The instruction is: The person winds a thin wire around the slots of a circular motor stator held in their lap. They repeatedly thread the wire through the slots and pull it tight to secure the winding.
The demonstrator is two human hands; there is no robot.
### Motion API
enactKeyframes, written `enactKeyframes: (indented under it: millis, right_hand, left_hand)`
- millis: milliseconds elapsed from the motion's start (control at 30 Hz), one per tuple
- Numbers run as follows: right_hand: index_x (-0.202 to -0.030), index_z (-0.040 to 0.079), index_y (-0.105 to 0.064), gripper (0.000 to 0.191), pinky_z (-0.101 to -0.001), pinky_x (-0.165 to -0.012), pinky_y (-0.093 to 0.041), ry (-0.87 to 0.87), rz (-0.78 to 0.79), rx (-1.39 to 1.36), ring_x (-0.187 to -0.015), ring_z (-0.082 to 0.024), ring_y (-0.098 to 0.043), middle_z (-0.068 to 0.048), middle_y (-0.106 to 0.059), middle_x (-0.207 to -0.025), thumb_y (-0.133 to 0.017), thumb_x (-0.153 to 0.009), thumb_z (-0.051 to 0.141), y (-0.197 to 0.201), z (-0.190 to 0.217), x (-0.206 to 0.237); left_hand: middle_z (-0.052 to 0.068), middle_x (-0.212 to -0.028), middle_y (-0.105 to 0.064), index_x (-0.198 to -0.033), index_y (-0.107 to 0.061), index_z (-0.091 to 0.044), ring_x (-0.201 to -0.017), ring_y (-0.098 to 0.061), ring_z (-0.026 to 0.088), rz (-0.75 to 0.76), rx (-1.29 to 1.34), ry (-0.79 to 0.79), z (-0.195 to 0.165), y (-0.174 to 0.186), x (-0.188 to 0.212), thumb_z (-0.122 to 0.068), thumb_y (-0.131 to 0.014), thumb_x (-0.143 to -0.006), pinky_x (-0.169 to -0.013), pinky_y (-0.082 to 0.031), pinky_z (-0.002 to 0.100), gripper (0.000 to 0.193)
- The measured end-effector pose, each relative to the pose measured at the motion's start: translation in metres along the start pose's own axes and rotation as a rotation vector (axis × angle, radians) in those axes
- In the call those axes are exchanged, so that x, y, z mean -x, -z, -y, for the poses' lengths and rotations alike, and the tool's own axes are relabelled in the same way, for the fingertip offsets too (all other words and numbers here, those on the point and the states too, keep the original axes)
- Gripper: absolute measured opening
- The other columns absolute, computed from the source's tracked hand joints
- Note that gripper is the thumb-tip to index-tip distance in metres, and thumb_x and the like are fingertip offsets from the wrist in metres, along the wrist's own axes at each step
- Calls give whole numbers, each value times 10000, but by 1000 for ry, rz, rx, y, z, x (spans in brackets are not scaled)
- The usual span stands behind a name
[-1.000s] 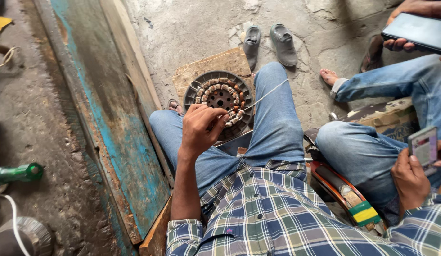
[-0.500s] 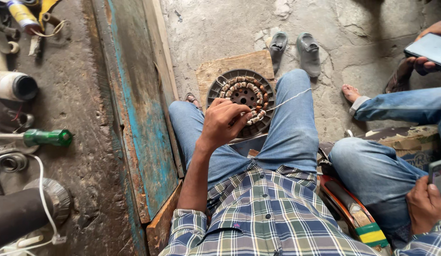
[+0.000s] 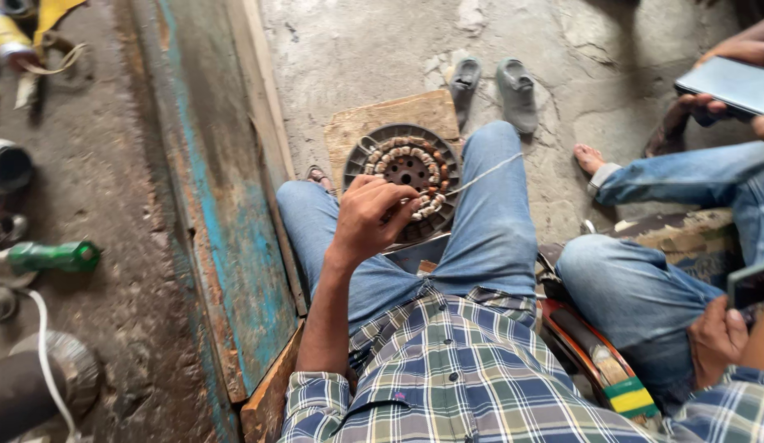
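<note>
A round fan stator point(image 3: 402, 176) with copper coils around its hub lies on a wooden board point(image 3: 374, 123) between my knees. My left hand point(image 3: 367, 220) rests on the stator's near edge, with its fingers pinched on a thin wire point(image 3: 489, 172) at the coils. That wire runs taut to the right across my right thigh. My right hand point(image 3: 714, 338) is at the lower right edge, above the thigh of a person sitting beside me, and holds a dark phone point(image 3: 753, 284).
A worn blue-painted plank point(image 3: 226, 238) runs along my left. Beyond it on the dirty floor lie a green-handled screwdriver point(image 3: 50, 257), a metal cylinder point(image 3: 6, 164) and a white cord point(image 3: 50, 361). Grey sandals point(image 3: 493, 82) lie ahead. Another person's hand holds a phone point(image 3: 727, 82) top right.
The view has swung left and down, showing more tools on the floor. My left hand stays pinched at the coils and the wire stays taut.
</note>
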State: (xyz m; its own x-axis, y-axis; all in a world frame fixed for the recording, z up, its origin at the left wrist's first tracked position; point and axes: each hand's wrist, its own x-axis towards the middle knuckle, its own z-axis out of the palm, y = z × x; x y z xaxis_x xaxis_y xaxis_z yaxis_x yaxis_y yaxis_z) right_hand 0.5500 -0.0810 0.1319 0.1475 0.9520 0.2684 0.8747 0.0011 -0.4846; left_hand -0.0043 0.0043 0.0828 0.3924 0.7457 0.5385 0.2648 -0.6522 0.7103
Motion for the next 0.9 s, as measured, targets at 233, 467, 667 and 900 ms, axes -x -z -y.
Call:
enactKeyframes:
  millis: [233,467,667,900]
  right_hand:
    - [-1467,-85,-481,410,-423,-1245,-465,-37,155,-148,-1366,-318,-577,-245,-576,-1441,-588,-1098,59,4,9,-60]
    - [-1446,-67,-532,367,-402,-1134,-500,-131,166,-67,-1299,-312,-619,-236,-622,-1383,-601,-1099,32,3,16,-52]
    - [-1382,-41,-570,371,-376,-1105,-501,-127,126,-148,-1243,-268,-624,-187,-636,-1323,-634,-1045,102,5,16,-47]
    - [-1327,8,-617,374,-379,-1080,-507,-101,88,-51,-1218,-258,-631,-154,-660,-1305,-698,-1002,175,6,8,-46]
  left_hand:
    - [19,-822,-723,-985,-725,-120,-717,-659,181,33,-20,0,-1,-1,1,-159,-805,-912,-829,-481,350,116]
    - [11,-827,-729,-994,-726,-121,-719,-662,167,34,-30,-9,1,-1,3,-156,-800,-921,-841,-478,350,109]
    - [8,-827,-731,-990,-721,-127,-728,-667,165,40,-37,-5,2,-1,4,-166,-800,-918,-833,-479,347,114]
    - [8,-850,-740,-976,-720,-136,-732,-671,153,24,-29,-23,2,-3,2,-175,-802,-922,-818,-483,342,106]
